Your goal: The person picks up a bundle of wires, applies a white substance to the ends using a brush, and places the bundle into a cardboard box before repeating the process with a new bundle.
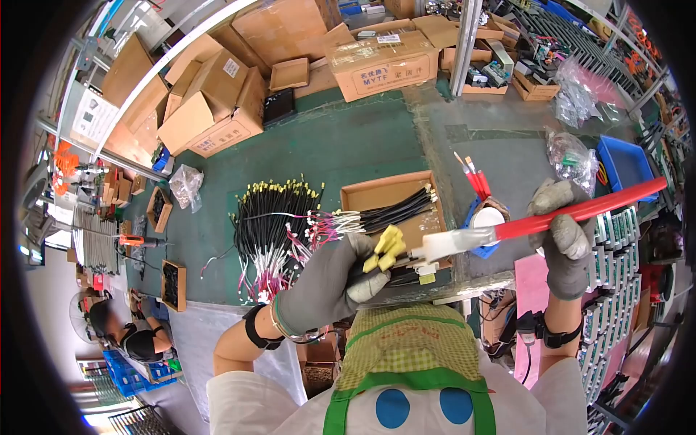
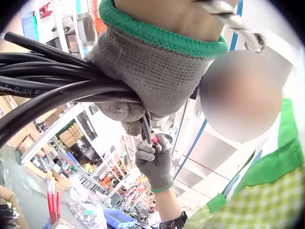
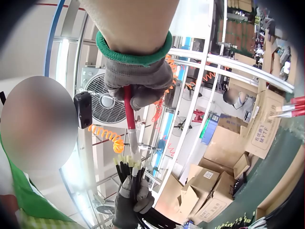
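Observation:
My gloved left hand [image 1: 315, 290] grips a bundle of black cables [image 2: 47, 78], whose yellow ends [image 1: 386, 250] fan out past the fingers toward the right. In my gloved right hand [image 1: 562, 243] is a paintbrush, its red handle [image 1: 616, 201] slanting up to the right. The pale brush tip [image 1: 435, 246] lies right at the cable ends. From the right wrist view, the brush [image 3: 130, 114] points down at the bunched cable tips [image 3: 126, 167] above the left hand [image 3: 126, 207]. The cables trail away behind the left hand in the left wrist view.
Black cables [image 1: 279, 214] with yellow ends lie spread on the green table [image 1: 348, 138]. Beside them, a cardboard tray [image 1: 362, 192] holds more cables. Red brushes [image 1: 475, 181] stand by a white cup [image 1: 487, 217]. Cartons [image 1: 384, 65] line the back; a blue bin [image 1: 625, 168] sits right.

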`<action>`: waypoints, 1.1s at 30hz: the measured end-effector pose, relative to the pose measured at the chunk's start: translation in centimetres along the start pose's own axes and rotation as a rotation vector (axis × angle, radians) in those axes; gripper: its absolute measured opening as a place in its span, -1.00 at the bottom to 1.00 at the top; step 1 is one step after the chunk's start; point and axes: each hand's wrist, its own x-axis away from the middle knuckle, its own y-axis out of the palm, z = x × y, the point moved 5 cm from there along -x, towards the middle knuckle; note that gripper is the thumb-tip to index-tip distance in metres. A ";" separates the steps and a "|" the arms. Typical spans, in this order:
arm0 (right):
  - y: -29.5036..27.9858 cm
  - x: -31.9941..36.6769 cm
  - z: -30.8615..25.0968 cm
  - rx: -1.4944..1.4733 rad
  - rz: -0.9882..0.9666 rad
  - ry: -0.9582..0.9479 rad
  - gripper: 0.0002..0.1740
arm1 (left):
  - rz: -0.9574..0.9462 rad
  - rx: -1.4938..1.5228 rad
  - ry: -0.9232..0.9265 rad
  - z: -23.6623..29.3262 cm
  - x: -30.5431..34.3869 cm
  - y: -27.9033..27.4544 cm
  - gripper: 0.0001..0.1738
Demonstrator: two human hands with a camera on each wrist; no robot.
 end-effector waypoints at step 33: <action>8.0 0.5 3.3 0.055 -0.406 0.446 -0.51 | -0.108 0.220 -0.028 1.3 0.2 0.7 -0.71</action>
